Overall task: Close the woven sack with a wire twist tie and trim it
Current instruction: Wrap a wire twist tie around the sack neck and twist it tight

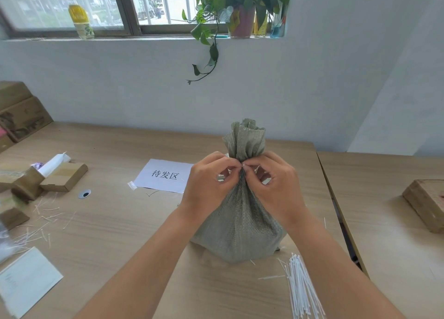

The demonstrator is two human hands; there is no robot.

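A person's left hand (209, 181) and right hand (276, 181) pinch the gathered neck of a grey-green woven sack (240, 220) standing upright on a wooden table (115, 222), fingertips meeting at the cinch. Any tie there is too small to make out. A bundle of white ties (302, 290) lies just beside the sack's base.

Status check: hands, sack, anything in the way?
Left hand and right hand pinching at gathered neck of woven sack. Sack upright on table. Tie itself not discernible. Spare ties lie clear.
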